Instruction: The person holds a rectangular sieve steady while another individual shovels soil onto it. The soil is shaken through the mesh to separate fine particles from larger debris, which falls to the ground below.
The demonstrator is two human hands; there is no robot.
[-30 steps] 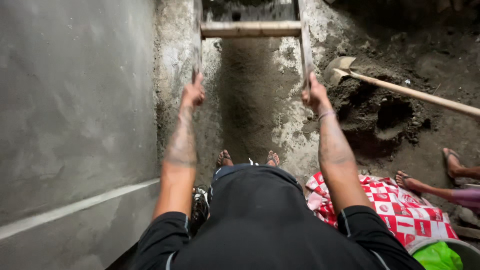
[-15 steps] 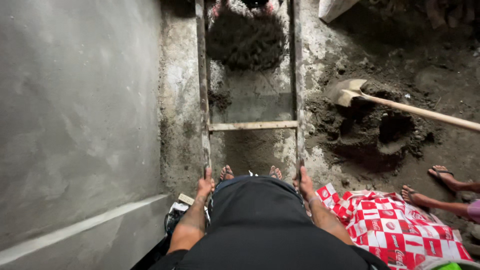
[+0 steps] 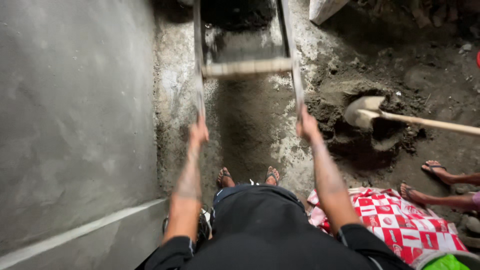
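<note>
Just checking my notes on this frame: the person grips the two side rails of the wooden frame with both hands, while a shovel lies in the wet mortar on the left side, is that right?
Not quite. In the head view the shovel lies in the wet mortar on the right side, not the left. The rest holds: the left hand and right hand each grip a side rail of the wooden frame.

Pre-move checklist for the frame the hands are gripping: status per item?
1. Left hand closed on the left rail of the wooden frame: ok.
2. Right hand closed on the right rail: ok.
3. Feet planted on the floor between the rails: ok.
4. Shovel apart from the frame, in the mortar pile: ok.
5. Another person's feet off to the right, apart from the frame: ok.
6. Frame's far end: cannot tell, out of view.
</note>
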